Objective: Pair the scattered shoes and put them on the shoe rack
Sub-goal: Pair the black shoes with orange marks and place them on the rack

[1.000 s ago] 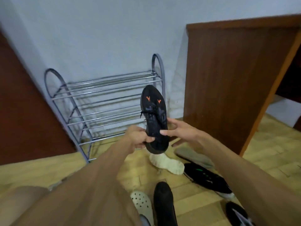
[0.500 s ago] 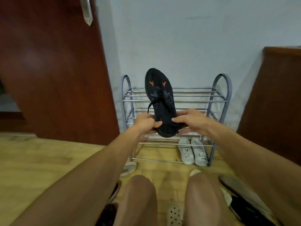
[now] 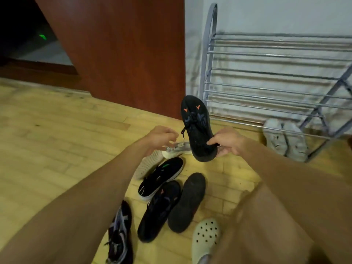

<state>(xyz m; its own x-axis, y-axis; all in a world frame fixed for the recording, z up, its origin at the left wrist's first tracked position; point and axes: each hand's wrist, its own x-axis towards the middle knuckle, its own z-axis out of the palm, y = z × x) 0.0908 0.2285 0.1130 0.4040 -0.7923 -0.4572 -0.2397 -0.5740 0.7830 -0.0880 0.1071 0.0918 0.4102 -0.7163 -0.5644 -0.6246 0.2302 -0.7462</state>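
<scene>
Shoes are mid-sort: the right hand point(image 3: 227, 142) grasps a black sneaker with orange marks point(image 3: 198, 128) by its heel, toe pointing up, held in the air in front of the shoe rack point(image 3: 266, 77). The left hand point(image 3: 161, 135) is empty, fingers loosely curled just beside the dangling lace, not touching the shoe.

The step in hand looks to be pairing — finding this sneaker's mate. On the floor a black sneaker point(image 3: 159, 210) with what seems an orange mark on its upper lies below, likely the match. The next move would call for the free hand to reach down for it, then both go onto a shelf side by side.

Counted on the floor: that likely mate, one black shoe with a green mark point(image 3: 162, 177), one dark shoe lying sole-up point(image 3: 187, 201), one black-and-purple sneaker point(image 3: 120, 235), one white perforated clog point(image 3: 206, 239) and a pale shoe point(image 3: 150, 162) partly hidden behind the left arm — possibly two there; I cannot tell. One pair of white sneakers point(image 3: 283, 139) already stands at the rack's foot.
</scene>
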